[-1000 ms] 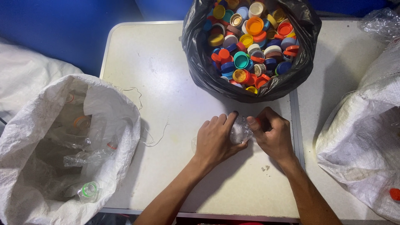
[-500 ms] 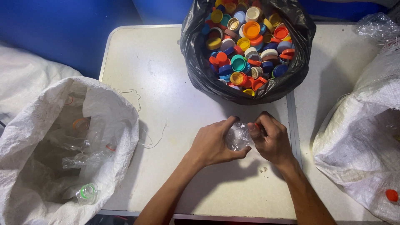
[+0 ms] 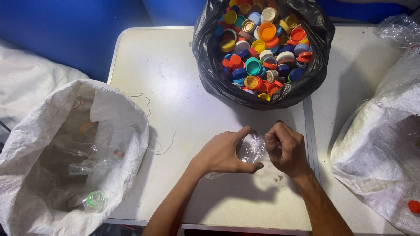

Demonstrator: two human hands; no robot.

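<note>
Blue wall fills the background at eleven o'clock, behind a white table that takes up the middle of the view. On the table at twelve o'clock sits a black bag, its mouth rolled open and heaped with plastic bottle caps in orange, blue, red, teal, yellow and white.

Near the table's front edge, at about six o'clock, both hands meet around a crumpled clear plastic bottle. The left hand curls over it from the nine o'clock side, thumb underneath and fingers wrapped across the top, closed firmly on the crushed body. The right hand grips the bottle's end from the three o'clock side, fingers bunched tightly into a near fist; what lies under those fingertips is hidden. The bottle is held just above or against the table; which one cannot be told.

At eight o'clock a white woven sack stands open beside the table, holding clear squashed bottles, one with a green neck ring. A loose thread trails from it across the table. At four o'clock another white woven sack leans against the table's right side, with a red cap showing low on it. A few small crumbs lie on the table just below the right hand.
</note>
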